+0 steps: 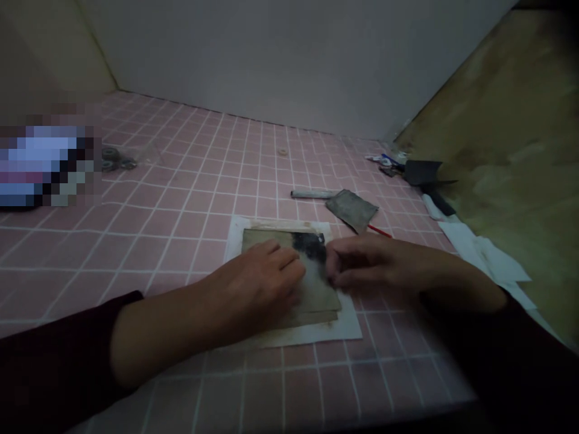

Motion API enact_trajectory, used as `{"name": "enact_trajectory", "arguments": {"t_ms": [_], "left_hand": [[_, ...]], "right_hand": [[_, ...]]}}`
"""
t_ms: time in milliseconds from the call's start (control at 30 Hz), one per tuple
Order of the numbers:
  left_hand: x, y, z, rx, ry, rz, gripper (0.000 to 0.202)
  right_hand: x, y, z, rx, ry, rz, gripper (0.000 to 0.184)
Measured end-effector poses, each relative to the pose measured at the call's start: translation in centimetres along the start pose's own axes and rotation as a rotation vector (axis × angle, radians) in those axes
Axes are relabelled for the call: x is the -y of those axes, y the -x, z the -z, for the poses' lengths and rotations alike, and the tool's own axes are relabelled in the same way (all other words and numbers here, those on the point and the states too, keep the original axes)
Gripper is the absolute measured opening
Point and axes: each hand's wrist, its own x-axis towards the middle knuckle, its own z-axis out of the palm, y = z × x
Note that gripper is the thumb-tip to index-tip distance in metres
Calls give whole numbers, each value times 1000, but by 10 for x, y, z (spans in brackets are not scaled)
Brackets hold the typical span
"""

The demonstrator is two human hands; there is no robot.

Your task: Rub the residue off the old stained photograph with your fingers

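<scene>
Stained sheet (266, 239) under left hand (256, 280)

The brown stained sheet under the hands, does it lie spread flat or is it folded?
Spread flat: the brown stained sheet lies on the white paper, under the left hand and right hand. Beneath the hands, cannot tell.

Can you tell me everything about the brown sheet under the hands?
The brown sheet is flat and thin and looks like old paper, tan with dark stains and a black patch near its far edge. It lies askew on a white sheet on pink tiles. The left hand rests on it, and the right hand's fingers touch it.
</scene>
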Motion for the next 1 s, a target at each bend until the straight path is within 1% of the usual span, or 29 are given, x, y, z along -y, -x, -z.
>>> {"name": "enact_trajectory", "arguments": {"t_ms": [33, 67, 100, 200, 233, 267, 367, 400, 433, 533, 567, 600, 700, 733, 767, 867, 900, 933, 1000], "left_hand": [[0, 0, 0, 3, 3, 2, 8], [0, 0, -1, 4, 4, 3, 9], [1, 0, -1, 7, 8, 3, 9], [0, 1, 0, 27, 21, 22, 11], [0, 0, 0, 32, 22, 27, 10], [0, 0, 0, 33, 19, 30, 10], [0, -1, 1, 30, 22, 23, 9], [0, -1, 1, 25, 23, 19, 9], [1, -1, 1, 21, 20, 13, 9], [1, -1, 0, 6, -3, 0, 9], [1, 0, 0, 3, -9, -1, 9], [1, 0, 0, 2, -10, 0, 8], [1, 0, 1, 9, -1, -5, 7], [1, 0, 1, 9, 3, -6, 7], [1, -1, 1, 10, 6, -4, 7], [1, -1, 1, 4, 3, 4, 6], [1, -1, 0, 4, 1, 4, 6], [1, -1, 0, 1, 0, 1, 6], [1, -1, 0, -2, 0, -5, 6]], "right_hand": [[0, 0, 0, 60, -21, -11, 11], [0, 1, 1, 77, -29, -9, 11], [0, 0, 1, 41, -22, -2, 11], [0, -3, 0, -162, 22, 35, 9], [0, -3, 0, -183, 29, 36, 8], [-1, -3, 0, -159, 21, 27, 8], [-3, -1, 1, 43, -68, -36, 10], [-4, 0, 1, 69, -89, -42, 11], [-4, 0, 1, 45, -91, -34, 12], [-6, -2, 1, -168, -16, 21, 9], [-6, -2, 1, -186, -10, 23, 8], [-6, -2, 1, -152, -24, 15, 8], [-5, -2, 2, 59, -110, -21, 12], [-5, -1, 2, 76, -120, -21, 12], [-5, -1, 2, 46, -112, -11, 12], [-6, -2, 1, -141, -55, 20, 9], [-6, -2, 1, -148, -57, 12, 9], [-7, -2, 1, -104, -82, -9, 9], [-8, -1, 1, 57, -168, -57, 12]]}}
